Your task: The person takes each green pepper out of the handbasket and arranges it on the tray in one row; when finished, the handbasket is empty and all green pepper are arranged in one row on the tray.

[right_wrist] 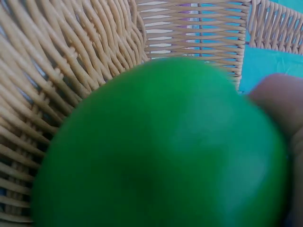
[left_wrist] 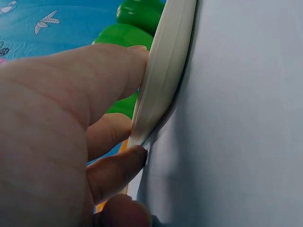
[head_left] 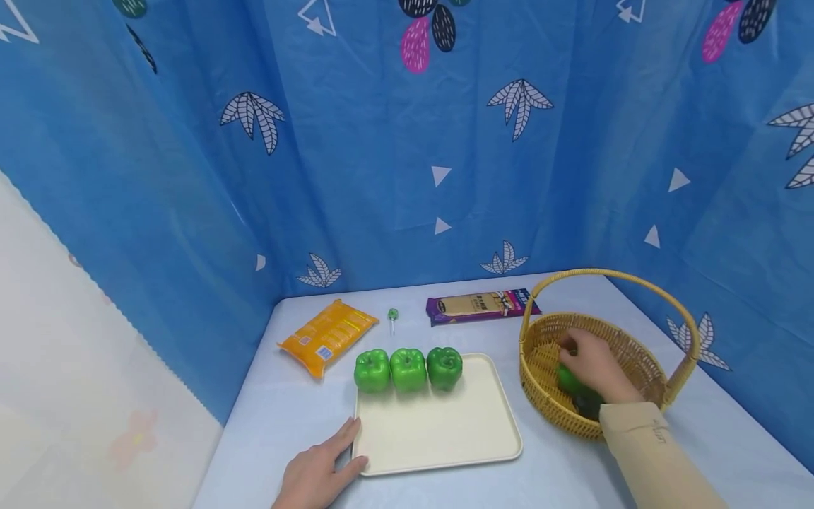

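Inside the wicker basket (head_left: 642,364), my right hand (head_left: 594,364) grips a green bell pepper (right_wrist: 165,146). The pepper fills much of the right wrist view, and one finger shows at its right side. A dark rounded thing (head_left: 588,406) lies below the hand, partly hidden. My left hand (head_left: 318,472) rests against the left side of a cream tray (head_left: 439,431), fingertips and thumb touching its rim (left_wrist: 163,61). Three green bell peppers stand in a row along the tray's far left part: a left one (head_left: 372,371), a middle one (head_left: 408,370) and a darker right one (head_left: 444,368).
An orange packet (head_left: 329,336) lies at the back left of the white table (head_left: 254,424). Near it is a small green-topped lollipop (head_left: 393,315). A purple packet (head_left: 480,307) lies at the back, beside the basket's tall arched handle (head_left: 683,311). Blue curtains (head_left: 394,141) enclose the table.
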A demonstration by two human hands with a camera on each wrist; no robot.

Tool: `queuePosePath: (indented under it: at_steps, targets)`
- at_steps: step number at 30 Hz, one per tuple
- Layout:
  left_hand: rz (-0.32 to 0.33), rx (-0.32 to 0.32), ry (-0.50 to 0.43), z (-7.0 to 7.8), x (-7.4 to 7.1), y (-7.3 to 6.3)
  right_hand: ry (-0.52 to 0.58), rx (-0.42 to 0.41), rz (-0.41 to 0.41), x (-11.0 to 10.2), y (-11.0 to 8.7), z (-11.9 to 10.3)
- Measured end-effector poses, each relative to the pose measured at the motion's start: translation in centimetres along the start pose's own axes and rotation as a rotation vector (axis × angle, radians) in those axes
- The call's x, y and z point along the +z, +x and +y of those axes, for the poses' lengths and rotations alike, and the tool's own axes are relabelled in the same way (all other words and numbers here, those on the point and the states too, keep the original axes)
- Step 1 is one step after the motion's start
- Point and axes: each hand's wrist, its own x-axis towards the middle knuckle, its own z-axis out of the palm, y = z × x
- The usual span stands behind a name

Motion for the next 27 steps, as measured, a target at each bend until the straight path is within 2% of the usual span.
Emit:
queuePosePath:
  at_steps: [5, 7, 12, 18, 22, 27]
  targets:
    - [-0.004, 0.005, -0.002, -0.04, 0.02, 0.04, 0.113, -0.006, 0.091, 0.11, -0.17, 0.25]
    - [-0.005, 0.004, -0.001, -0.05, 0.04, 0.05, 0.133, -0.016, 0.103, 0.08, -0.22, 0.28]
    - [0.0, -0.003, -0.004, -0.09, 0.06, 0.05, 0.134, -0.012, 0.092, -0.1, -0.16, 0.06]
    - [0.002, -0.003, 0.0, -0.13, 0.03, 0.04, 0.128, 0.058, 0.031, -0.33, -0.28, -0.11]
    - [0.0, -0.004, 0.004, -0.11, 0.01, 0.05, 0.109, 0.111, 0.058, -0.47, -0.32, -0.07]
    - [0.002, -0.013, 0.007, -0.08, 0.12, 0.07, 0.076, 0.136, 0.071, -0.49, -0.22, 0.02]
